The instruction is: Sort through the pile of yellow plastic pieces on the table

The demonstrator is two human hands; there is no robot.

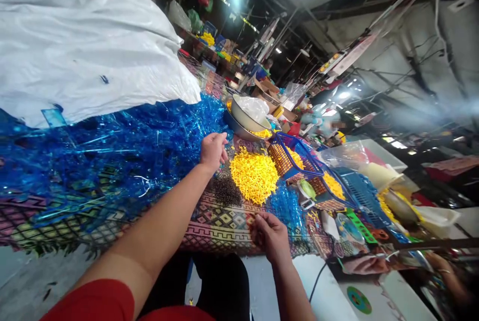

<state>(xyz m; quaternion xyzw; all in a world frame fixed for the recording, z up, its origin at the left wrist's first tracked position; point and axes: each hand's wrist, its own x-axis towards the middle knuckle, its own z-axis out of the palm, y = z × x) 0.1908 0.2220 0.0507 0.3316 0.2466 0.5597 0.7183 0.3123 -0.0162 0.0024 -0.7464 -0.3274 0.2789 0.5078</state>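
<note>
My left hand (213,152) is over the edge of a large heap of translucent blue plastic pieces (123,146), its fingers curled; what they hold, if anything, does not show. Just to its right lies a mound of small yellow pieces (255,176). A patch of small dark pieces (227,191) sits beside the mound, below my left hand. Near the front edge of the patterned tablecloth (220,228), my right hand (271,236) has its fingers pinched together, and anything in them is too small to name. A smaller group of blue pieces (286,211) lies above and right of it.
White sheeting (86,46) bulges above the blue heap. Behind the mound stand stacked bowls (249,116). Blue-rimmed orange baskets (294,156) with yellow pieces and a green roll of tape (307,189) are to the right. Another person's arm (449,276) shows at the lower right.
</note>
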